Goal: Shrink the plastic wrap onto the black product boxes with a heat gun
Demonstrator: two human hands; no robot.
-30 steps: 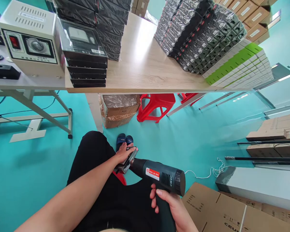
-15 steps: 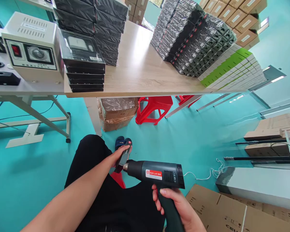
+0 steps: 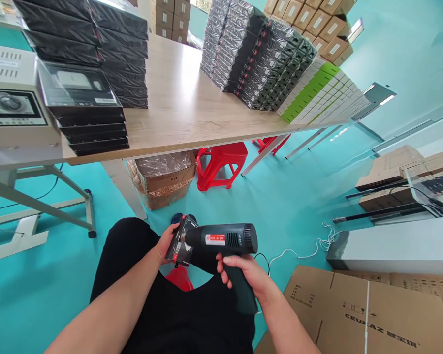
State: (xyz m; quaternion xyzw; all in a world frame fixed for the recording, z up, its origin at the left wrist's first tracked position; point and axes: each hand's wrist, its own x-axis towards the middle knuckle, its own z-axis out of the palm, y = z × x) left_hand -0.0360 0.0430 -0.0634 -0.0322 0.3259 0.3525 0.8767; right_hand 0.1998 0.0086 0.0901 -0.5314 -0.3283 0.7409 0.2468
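Observation:
Held over my lap in my left hand (image 3: 165,242) is a small dark product box (image 3: 180,246) with red corners, its printed broad face turned up. My right hand (image 3: 239,269) wraps round the grip of a dark heat gun (image 3: 221,237) with a red and white label. The gun lies nearly level, its metal nozzle pointing left at the box. Nozzle and box overlap in the picture, so I cannot tell whether they touch. Part of my left hand's fingers is hidden behind the box.
Ahead, a wooden table (image 3: 170,123) carries stacked black boxes (image 3: 84,110), film-wrapped packs (image 3: 254,59) and white-green boxes (image 3: 310,93). A beige machine (image 3: 15,98) stands left. Beneath are an open carton (image 3: 166,184) and a red stool (image 3: 223,162). A large carton (image 3: 354,309) lies right; a white cord (image 3: 302,258) crosses the floor.
My left hand has turned the box from an edge-on view to its broad printed face. The heat gun has moved slightly up and left. The whole view has swung to the right.

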